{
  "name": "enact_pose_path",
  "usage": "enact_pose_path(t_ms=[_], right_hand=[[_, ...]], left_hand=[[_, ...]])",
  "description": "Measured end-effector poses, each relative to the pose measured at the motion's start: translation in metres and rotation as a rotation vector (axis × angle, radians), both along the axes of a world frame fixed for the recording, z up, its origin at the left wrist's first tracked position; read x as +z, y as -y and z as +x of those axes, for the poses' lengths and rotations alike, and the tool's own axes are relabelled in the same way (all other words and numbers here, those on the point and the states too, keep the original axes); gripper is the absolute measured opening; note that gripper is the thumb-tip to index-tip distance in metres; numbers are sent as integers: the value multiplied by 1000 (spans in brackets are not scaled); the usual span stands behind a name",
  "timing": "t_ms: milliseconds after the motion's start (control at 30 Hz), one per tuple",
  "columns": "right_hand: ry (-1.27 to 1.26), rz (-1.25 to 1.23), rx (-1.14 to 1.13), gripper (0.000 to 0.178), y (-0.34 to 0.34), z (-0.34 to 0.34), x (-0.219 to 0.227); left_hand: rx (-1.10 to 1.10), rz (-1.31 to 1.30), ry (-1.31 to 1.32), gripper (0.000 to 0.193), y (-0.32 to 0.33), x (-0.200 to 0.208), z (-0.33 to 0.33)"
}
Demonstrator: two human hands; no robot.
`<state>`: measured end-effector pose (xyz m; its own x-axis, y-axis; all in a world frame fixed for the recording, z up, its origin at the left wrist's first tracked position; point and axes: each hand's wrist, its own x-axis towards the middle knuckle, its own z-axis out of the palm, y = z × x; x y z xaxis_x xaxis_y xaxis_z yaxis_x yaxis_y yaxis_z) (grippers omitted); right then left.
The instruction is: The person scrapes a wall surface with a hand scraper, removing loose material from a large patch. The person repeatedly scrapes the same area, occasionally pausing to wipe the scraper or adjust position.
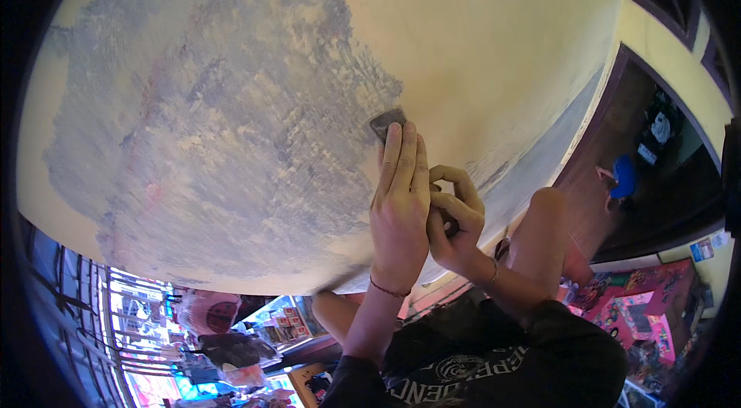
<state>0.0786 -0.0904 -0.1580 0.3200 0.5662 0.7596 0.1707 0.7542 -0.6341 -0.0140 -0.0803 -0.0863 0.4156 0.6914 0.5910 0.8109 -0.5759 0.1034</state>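
A cream-painted wall (494,37) fills most of the view, with a broad, rough patch of grey and whitish streaks (247,115) on its left part. At the right border of that patch, a small dark grey flat pad (386,122) with rounded corners lies against the wall. My left hand (400,215) presses its straight, close-set fingers over the pad's lower edge. Directly beside it, my right hand (457,215) is closed, with thumb and fingers curled together; whatever it may hold is hidden. Both forearms come up from below.
At lower left are metal bars (116,323), hanging bags (208,311) and a glass display case (289,323). A dark doorway (656,153) at right shows a person in blue (621,176). Pink patterned cloth (641,304) is at lower right, beyond my bent knee (544,230).
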Motion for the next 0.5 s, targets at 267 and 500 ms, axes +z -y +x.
enact_pose_path(t_ms=[267,500], right_hand=[[5,-25,22,24,0,1,-3],[-4,28,15,24,0,0,-3]], left_hand=[[11,-29,12,53,2,0,1],[16,0,5,54,2,-1,1]])
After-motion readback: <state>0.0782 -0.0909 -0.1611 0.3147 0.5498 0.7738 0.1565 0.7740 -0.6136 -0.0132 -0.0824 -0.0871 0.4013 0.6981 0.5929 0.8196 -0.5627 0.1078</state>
